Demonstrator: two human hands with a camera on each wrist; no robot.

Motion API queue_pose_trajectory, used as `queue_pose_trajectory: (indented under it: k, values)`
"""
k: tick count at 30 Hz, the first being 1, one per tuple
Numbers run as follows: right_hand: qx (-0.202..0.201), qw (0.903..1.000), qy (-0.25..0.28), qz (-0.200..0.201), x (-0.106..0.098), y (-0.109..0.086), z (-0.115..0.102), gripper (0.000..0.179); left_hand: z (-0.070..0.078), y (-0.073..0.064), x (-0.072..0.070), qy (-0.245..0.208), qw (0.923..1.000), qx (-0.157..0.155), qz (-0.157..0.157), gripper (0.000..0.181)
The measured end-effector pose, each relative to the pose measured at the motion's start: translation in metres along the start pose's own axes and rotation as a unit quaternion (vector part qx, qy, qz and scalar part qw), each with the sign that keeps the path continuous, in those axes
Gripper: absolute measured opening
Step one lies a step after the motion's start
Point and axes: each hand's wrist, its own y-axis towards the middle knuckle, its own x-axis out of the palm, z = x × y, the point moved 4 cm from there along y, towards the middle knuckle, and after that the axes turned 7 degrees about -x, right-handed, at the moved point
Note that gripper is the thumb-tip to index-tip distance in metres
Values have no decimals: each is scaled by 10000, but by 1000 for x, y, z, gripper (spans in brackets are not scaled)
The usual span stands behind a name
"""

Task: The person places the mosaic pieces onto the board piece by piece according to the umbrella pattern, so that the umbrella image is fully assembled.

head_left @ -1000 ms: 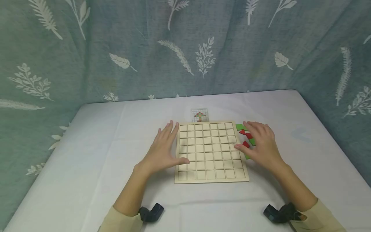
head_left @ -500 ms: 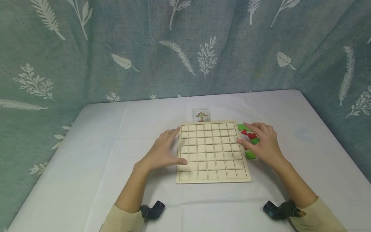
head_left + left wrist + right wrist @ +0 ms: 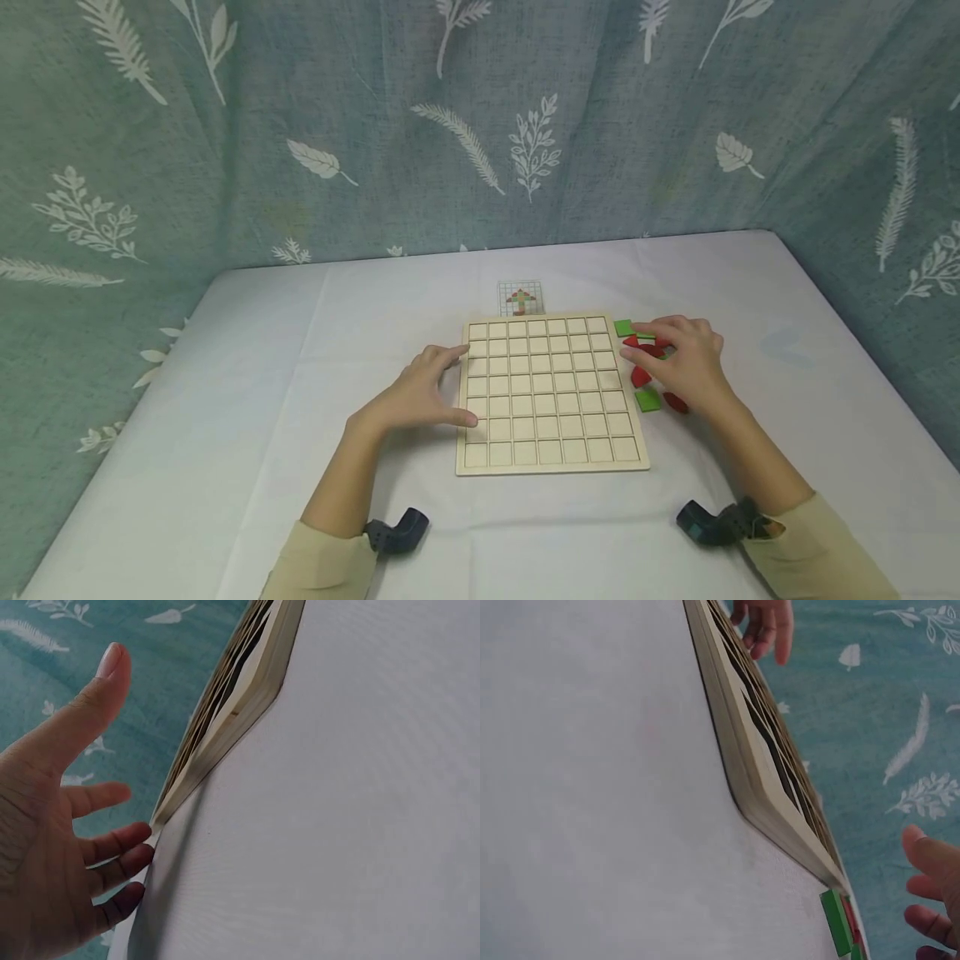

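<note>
White table, wooden grid board [image 3: 551, 404] flat on it. Left hand [image 3: 420, 396] at board's left edge, thumb and fingers spread. Right hand [image 3: 686, 358] by right edge, thumb and forefinger apart. Pattern card [image 3: 520, 297] at far edge. Red and green tiles [image 3: 648, 400] below right hand.

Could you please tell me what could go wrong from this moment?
In the head view, the right hand hides some of the flat red and green pieces, so it may knock one aside. These lie close to the square, pale wooden grid board; a bump from the left hand, near its left edge, might slide it into them.
</note>
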Motion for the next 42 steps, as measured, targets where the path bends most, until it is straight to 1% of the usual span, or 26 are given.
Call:
queue_pose_trajectory:
  k: [4,9,12,15,17,21,23,26,33,37,42]
  values:
    - [77,10000,-46,17,3,2,8,39,-4,4,1,9,10000,-28,-73,108]
    - [118,9997,-142,-145,7,4,18,37,-14,8,4,-133,9999,-35,-105,103]
    - [185,9993,-224,-221,10,5,23,37,-18,8,5,-248,9996,-54,-82,100]
    - [284,9984,-349,-329,12,7,27,38,-20,9,6,-296,9995,-95,6,100]
    - [376,9974,-430,-443,12,7,29,39,-21,10,8,-216,9997,-112,65,102]
    - [489,9948,-615,-640,12,6,31,41,-21,11,11,104,9997,-120,166,108]
    - [478,9941,-709,-661,11,6,31,41,-19,12,12,241,9995,-91,200,109]
    - [426,9939,-787,-643,11,7,31,40,-18,12,12,283,9993,-66,253,108]
    - [341,9949,-766,-557,13,7,31,40,-22,12,12,140,9996,-114,231,106]
    - [219,9958,-760,-466,14,6,30,36,-23,12,12,101,9996,-56,239,105]
    - [40,9959,-782,-449,16,7,28,33,-24,12,12,84,9997,5,250,105]
